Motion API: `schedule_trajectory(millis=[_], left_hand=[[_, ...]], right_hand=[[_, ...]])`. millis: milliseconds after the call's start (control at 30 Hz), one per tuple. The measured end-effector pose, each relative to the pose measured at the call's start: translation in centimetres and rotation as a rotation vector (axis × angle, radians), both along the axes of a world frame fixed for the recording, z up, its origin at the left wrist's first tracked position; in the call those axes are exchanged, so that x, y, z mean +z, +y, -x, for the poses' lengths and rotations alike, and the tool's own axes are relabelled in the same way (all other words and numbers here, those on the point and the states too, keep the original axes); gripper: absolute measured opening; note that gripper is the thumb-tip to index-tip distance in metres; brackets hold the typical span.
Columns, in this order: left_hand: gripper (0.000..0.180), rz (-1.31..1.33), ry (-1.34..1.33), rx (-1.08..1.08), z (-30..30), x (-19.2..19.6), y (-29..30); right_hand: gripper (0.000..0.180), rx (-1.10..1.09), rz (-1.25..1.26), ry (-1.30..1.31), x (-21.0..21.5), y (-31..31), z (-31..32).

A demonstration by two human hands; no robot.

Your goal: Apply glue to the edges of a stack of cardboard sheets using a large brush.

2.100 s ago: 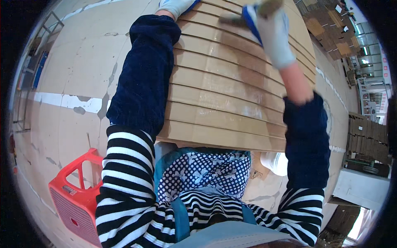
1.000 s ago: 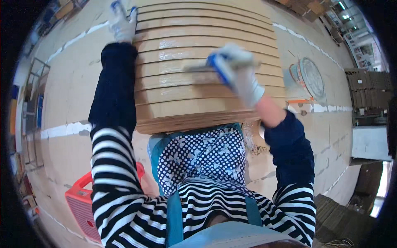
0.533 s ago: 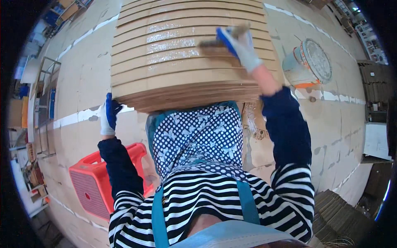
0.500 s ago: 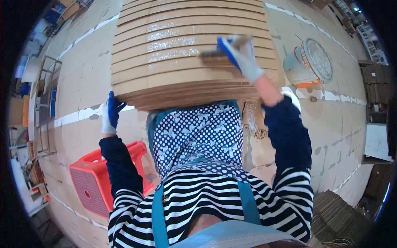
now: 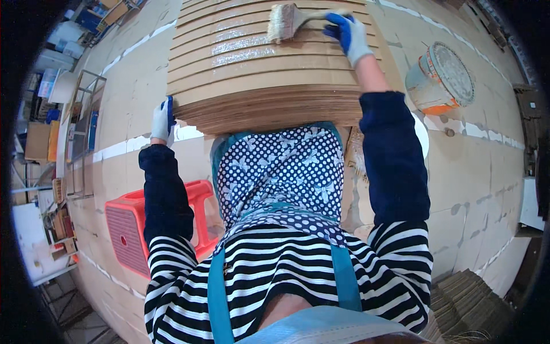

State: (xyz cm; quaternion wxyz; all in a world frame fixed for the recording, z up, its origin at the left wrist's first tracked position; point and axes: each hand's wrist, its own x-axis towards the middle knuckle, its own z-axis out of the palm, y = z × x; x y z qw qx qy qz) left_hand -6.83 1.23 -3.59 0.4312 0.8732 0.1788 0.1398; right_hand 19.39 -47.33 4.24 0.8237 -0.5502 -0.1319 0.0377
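1. Fingers [image 5: 337,28] of the right hand [image 5: 352,39] are wrapped around a brush [image 5: 294,22] at its handle; the left hand [image 5: 162,119] is placed at the near left corner of the cardboard stack [image 5: 269,109], its grip unclear.
2. The stack's overlapped sheets are streaked with gloss.
3. A red stool [image 5: 133,223] is marked by an emblem [image 5: 124,241] too small to read.
4. A bucket [image 5: 422,86] is banded orange.
5. The brush is held over the sheets, bristles pointed left.

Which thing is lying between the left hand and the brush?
In the head view, overlapping cardboard sheets lie between the left hand and the brush, with shiny patches on top.
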Motion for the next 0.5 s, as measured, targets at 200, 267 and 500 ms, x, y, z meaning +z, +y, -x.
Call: schedule_trajectory(millis=[200,267,500], left_hand=[[0.049,-0.291,0.299,0.203,-1.9,5.1,-5.1],[0.051,-0.453,0.359,0.216,-2.8,5.3,-4.8],[0.047,-0.423,0.707,0.172,-4.1,12.1,-8.2]], right_hand=[[0.060,-1.004,1.555,-0.461,-3.5,-13.5,5.3],[0.061,-0.762,1.701,-0.340,-5.8,-16.0,6.5],[0.057,-0.352,1.768,0.104,2.2,-13.6,9.6]])
